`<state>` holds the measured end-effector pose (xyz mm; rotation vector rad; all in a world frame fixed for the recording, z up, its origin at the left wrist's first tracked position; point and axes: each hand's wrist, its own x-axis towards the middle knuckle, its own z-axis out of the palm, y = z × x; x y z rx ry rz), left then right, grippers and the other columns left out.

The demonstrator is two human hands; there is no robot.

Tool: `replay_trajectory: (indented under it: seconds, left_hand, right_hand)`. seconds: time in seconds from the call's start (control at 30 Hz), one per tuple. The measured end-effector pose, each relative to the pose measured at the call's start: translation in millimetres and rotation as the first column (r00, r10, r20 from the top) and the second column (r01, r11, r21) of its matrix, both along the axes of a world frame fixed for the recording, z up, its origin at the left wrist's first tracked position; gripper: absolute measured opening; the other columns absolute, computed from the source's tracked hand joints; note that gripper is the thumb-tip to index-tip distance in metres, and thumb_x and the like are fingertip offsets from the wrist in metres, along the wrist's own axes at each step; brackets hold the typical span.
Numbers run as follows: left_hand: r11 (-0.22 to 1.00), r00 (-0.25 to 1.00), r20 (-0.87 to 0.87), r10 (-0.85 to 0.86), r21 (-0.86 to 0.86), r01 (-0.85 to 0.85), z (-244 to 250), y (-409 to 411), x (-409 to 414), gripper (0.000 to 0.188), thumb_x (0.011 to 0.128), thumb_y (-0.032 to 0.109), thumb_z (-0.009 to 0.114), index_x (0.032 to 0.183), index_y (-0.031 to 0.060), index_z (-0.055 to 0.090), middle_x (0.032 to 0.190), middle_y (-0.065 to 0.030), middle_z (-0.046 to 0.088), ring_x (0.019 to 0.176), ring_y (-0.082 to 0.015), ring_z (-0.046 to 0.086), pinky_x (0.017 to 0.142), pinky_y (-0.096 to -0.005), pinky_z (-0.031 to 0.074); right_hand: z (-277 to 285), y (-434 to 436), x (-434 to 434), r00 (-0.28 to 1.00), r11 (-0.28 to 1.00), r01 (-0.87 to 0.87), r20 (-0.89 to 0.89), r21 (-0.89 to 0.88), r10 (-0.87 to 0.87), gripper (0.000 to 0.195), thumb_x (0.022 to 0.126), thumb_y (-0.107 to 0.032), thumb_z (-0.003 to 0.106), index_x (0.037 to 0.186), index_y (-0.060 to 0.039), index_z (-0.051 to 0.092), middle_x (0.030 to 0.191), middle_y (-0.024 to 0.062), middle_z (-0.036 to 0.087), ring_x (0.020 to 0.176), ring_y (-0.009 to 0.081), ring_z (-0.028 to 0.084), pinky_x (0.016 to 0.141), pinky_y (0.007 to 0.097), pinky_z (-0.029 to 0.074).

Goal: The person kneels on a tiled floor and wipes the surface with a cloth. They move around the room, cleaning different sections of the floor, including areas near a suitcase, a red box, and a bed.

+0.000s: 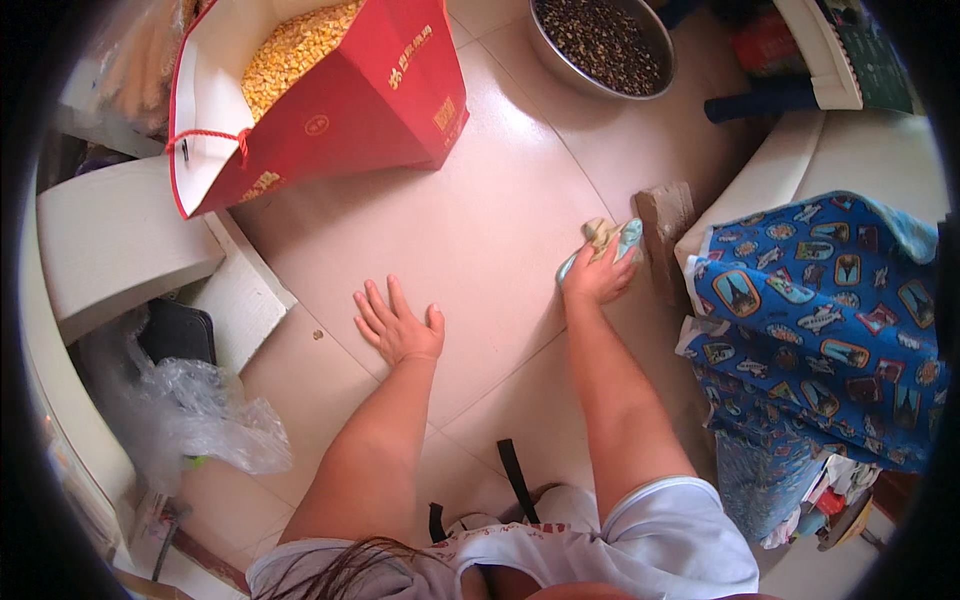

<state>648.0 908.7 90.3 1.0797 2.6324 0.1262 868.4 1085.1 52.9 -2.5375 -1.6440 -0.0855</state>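
My left hand (399, 322) is spread flat on the glossy tiled floor (480, 247), fingers apart and holding nothing. On the right, my right hand (596, 274) presses a crumpled pale blue and beige cloth (604, 234) against the tiles, its fingers bent over it. Just beyond that hand lies a rough brick-like block (664, 217), close to the cloth. Whether the cloth touches the block, I cannot tell.
A red paper bag (397, 97) of corn kernels (300, 52) stands at upper left; a metal bowl (664, 86) of dark mixed grains sits at the top. Blue patterned fabric (810, 300) hangs at right. Crumpled clear plastic (217, 412) and white boards (127, 232) are at left.
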Motion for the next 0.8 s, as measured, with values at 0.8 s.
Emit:
replay_trajectory:
  seconds: [0.8]
  left_hand:
    - [1.0,0.998,-0.056,-0.014,0.015,0.015,-6,3,2,0.092,0.071,0.03,0.066,0.15,0.0144,0.024,0.156,-0.0186,0.015,0.146,-0.039,0.007,0.116,-0.0558,0.006]
  right_hand:
    - [50,-45,-78,-0.051,-0.001,-0.997,-0.707,0.072,0.706,0.034,0.074,-0.02,0.061,0.107,-0.0201,0.068,0.121,0.008,0.059,0.115,0.0292,0.053,0.097,0.0511,0.04]
